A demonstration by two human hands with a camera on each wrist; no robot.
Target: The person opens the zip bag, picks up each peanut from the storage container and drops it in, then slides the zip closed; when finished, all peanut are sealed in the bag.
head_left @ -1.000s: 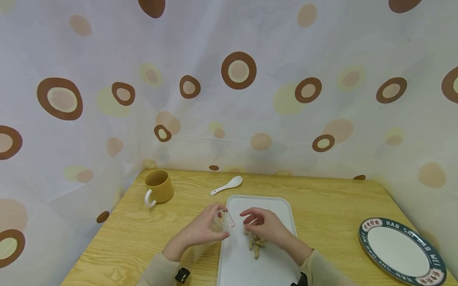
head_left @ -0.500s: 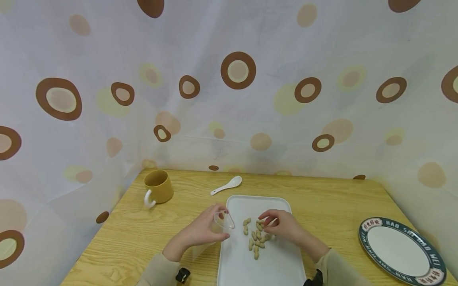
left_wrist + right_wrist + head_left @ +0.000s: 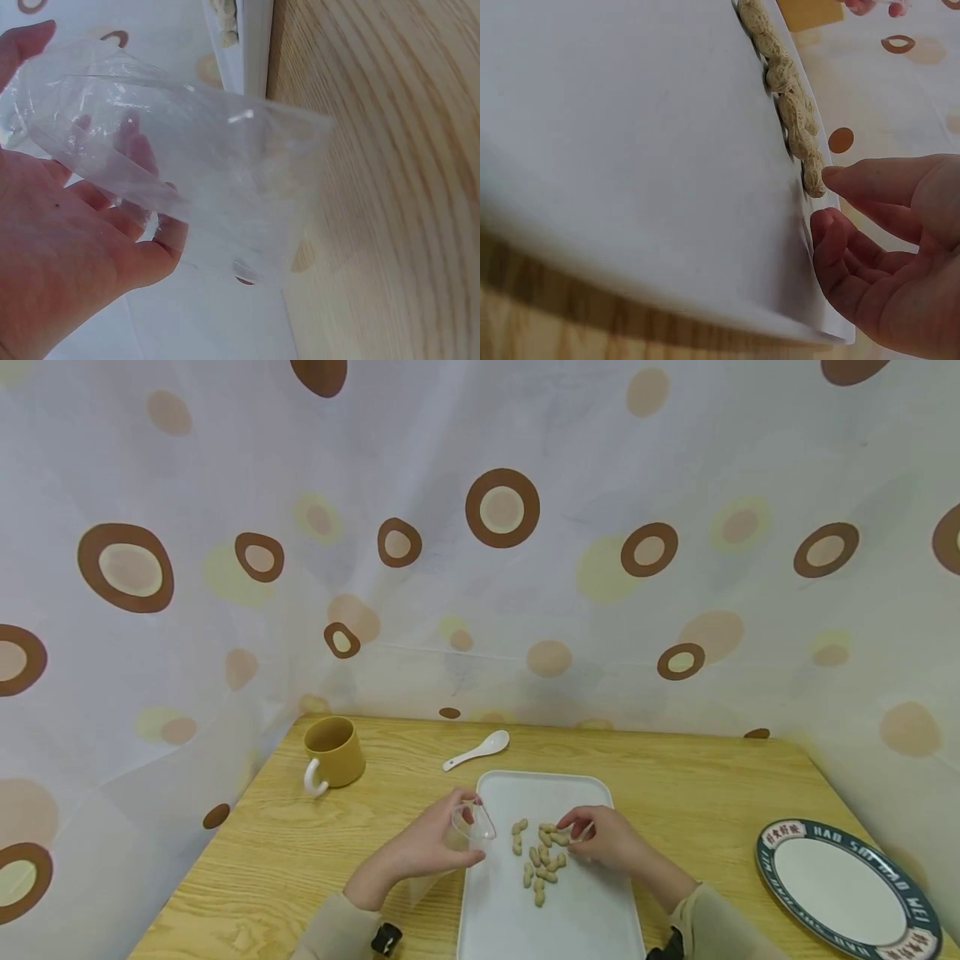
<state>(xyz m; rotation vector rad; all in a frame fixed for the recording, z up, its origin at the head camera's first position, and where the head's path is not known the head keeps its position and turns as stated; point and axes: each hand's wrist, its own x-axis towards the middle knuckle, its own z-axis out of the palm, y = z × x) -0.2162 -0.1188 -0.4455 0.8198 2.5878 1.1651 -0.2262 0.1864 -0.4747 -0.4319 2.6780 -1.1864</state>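
Note:
My left hand grips a clear plastic bag, its mouth spread toward the tray's left side. In the left wrist view the curled fingers show through the film. No contents show in the bag. Several unshelled peanuts lie in a loose cluster on the white tray. My right hand is low over the tray, at the right of the cluster. One fingertip is right at the nearest peanut in the right wrist view, and a gap separates thumb and fingers.
A mustard mug with a white handle stands at the back left. Behind the tray lies a white spoon. An oval plate with a dark patterned rim is at the right. A dotted cloth surrounds the wooden table.
My right hand has moved right, from over the peanuts to their right side, uncovering the cluster. The left hand keeps the bag in nearly the same place.

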